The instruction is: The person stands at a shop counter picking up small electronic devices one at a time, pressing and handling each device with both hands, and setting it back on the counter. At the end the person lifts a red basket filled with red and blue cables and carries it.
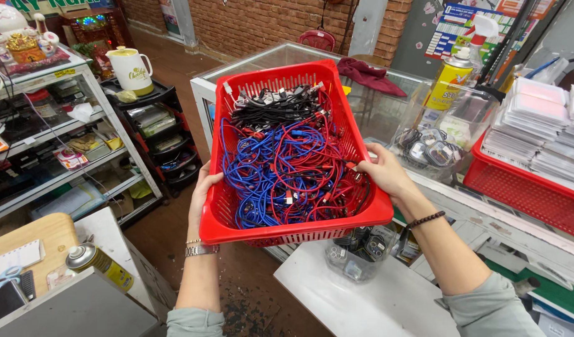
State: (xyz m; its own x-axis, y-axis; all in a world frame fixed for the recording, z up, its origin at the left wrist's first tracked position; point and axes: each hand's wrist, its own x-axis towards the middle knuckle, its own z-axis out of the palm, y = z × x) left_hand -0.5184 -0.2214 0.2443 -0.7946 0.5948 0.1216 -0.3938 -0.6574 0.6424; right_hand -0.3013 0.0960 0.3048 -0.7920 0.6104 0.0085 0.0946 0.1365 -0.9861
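I hold the red plastic basket (226,212) in the air above the glass counter's (387,112) near edge, my left hand (199,193) flat against its left wall and my right hand (381,171) curled over its right rim, both clasping it. It looks light but bendy, and the loose tangle of blue, red and black cables (281,162) could slide, so a two-sided grip at the rim seems best. A clear tub (359,253) sits on the white shelf (362,299) beneath, another red basket (518,193) at the counter's right end, and spray cans (449,81) behind.
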